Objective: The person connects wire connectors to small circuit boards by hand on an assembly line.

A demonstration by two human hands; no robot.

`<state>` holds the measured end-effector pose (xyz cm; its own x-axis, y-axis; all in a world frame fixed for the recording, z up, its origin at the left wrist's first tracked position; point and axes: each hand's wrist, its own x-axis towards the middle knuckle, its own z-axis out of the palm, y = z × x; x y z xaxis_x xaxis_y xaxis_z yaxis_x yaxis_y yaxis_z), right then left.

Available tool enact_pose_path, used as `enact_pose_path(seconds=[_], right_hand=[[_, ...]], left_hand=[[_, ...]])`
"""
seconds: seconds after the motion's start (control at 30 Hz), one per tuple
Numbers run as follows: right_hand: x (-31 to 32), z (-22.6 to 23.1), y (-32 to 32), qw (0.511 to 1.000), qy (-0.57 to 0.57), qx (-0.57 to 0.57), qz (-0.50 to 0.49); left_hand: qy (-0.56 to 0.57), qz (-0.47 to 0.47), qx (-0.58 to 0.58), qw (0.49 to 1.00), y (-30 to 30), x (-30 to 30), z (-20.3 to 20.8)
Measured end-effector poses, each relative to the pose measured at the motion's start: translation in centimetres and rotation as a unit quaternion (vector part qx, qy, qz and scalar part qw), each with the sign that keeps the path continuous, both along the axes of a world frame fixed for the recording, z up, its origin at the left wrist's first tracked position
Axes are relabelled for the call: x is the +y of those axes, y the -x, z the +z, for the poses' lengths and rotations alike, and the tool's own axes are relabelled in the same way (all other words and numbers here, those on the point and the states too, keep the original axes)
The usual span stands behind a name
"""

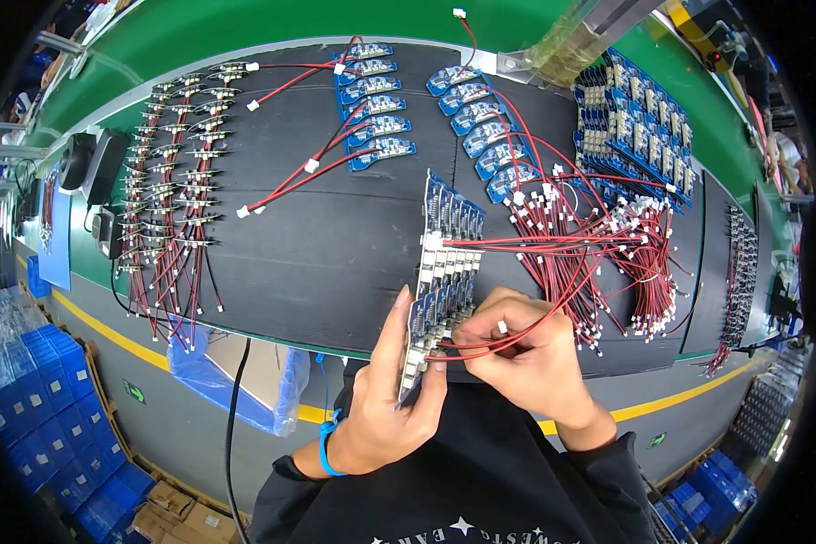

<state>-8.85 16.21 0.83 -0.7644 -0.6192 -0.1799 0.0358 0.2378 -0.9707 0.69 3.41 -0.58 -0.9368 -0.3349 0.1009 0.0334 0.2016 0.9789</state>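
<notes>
Upright above the near edge of the bench, a panel of small blue circuit boards (449, 263) is gripped along its lower part by my left hand (388, 399), thumb on one side and fingers on the other. My right hand (530, 358) pinches a red-and-black wire lead (528, 337) close to the panel's lower end, and a small white plug shows by its fingers. Several other wire leads (526, 243) run from the panel's middle toward a heap of leads with white plugs (562, 263) on the right. My fingertips partly hide where the pinched lead meets the board.
A dark mat (299, 245) covers the bench. Two columns of blue boards (381, 104) lie at the back, some with leads. Stacked board panels (635, 127) stand back right, near a metal post (589, 36). Wired boards (172, 181) line the left. A blue-lined box (245, 372) stands below.
</notes>
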Motion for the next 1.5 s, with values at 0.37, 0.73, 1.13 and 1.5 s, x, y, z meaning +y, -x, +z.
enact_pose_path(seconds=[0.37, 0.73, 1.13, 1.5], right_hand=[[-0.2, 0.2, 0.5, 0.999, -0.02, -0.007, 0.026], [0.1, -0.2, 1.4, 0.992, 0.0, -0.116, 0.057], [2.7, 0.1, 1.4, 0.987, -0.091, 0.132, 0.011], [5.0, 3.1, -0.4, 0.972, -0.031, 0.232, 0.028]], left_hand=[[0.042, -0.003, -0.017, 0.999, 0.3, 0.8, 0.7], [-0.037, -0.008, -0.041, 0.998, -0.1, -0.2, 0.2], [-0.172, 0.046, -0.081, 0.981, -1.2, -0.4, -0.7], [-0.198, 0.062, -0.094, 0.974, -1.1, -0.4, -0.7]])
